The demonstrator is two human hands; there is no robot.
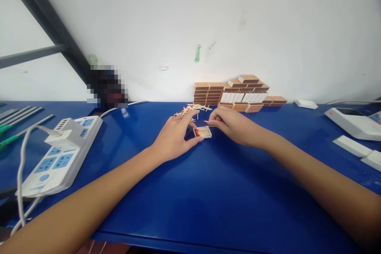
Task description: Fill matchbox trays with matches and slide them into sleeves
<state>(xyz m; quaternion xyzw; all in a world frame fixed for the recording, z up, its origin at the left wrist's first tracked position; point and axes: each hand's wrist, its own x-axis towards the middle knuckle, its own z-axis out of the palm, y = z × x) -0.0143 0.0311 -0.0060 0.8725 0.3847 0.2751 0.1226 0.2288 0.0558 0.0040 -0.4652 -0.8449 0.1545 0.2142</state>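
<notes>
A small white matchbox tray (210, 135) lies on the blue table, partly filled with red-headed matches (203, 131) laid side by side. My left hand (175, 135) steadies this tray, the thumb along its near side and the fingers at its far left. Just right of the tray, my right hand (232, 125) is closed in a pinch on matches (206, 122), whose red heads point left; how many it holds is hard to make out. Behind my left fingers sits a loose heap of matches (190, 108), partly covered by that hand.
Stacked matchboxes (208, 92) stand against the wall at the back. A white power strip (86, 143) with a plugged-in charger occupies the left, near green-handled rods (24, 129). To the right are a white device (354, 125) and white blocks (351, 145).
</notes>
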